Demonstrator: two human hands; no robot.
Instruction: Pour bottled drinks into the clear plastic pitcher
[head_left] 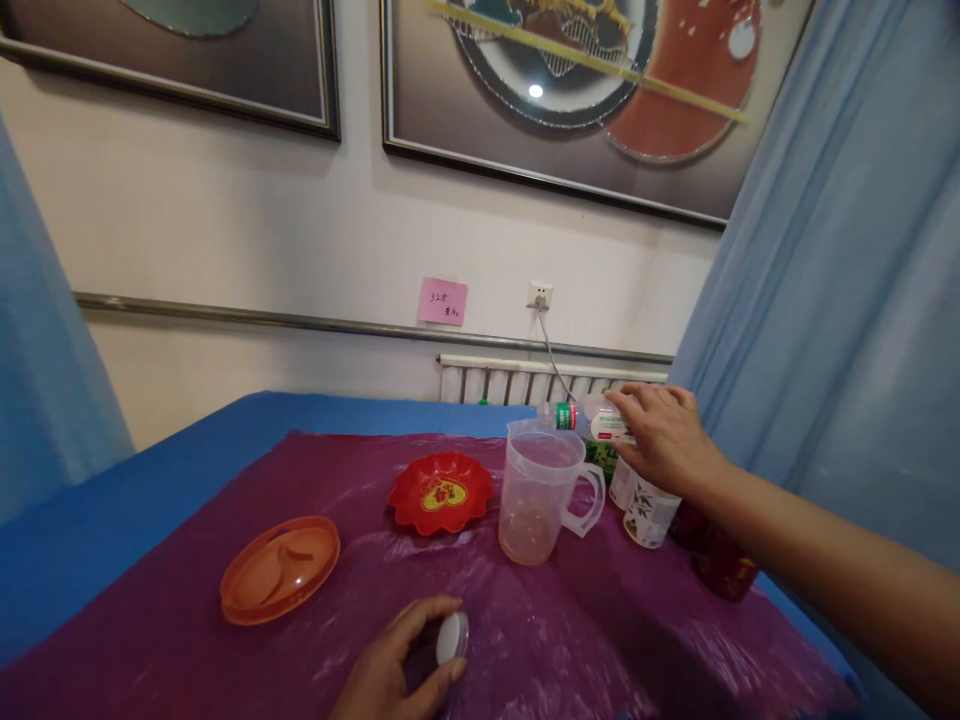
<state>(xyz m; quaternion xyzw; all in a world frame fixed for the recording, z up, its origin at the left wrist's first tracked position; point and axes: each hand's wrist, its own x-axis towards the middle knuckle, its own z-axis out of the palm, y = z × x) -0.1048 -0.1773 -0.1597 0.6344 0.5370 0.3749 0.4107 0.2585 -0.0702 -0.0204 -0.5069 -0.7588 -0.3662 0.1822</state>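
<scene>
At right of centre in the frame, your right hand (664, 440) has its grip clamped over a clear plastic bottle with a green band at its neck (592, 418). That bottle lies on its side in the air, long axis running left to right, mouth toward the left and just over the rim of the clear plastic measuring jug with a handle (541, 492). The jug stands upright on the desk (187, 620), directly below and left of the grip; a little liquid seems to sit at its bottom.

Low in the frame, your left hand (397, 665) is closed on a small white round cap (452, 637), pinched between thumb and fingers just above the purple plastic sheet. It is well apart from the jug, so the right hand is the nearer one.

Left of the jug sit a red scalloped dish (441, 492) and an orange divided plate (280, 568). Behind your right wrist stand white printed cans (646, 510) and a dark red one (724, 565).
</scene>
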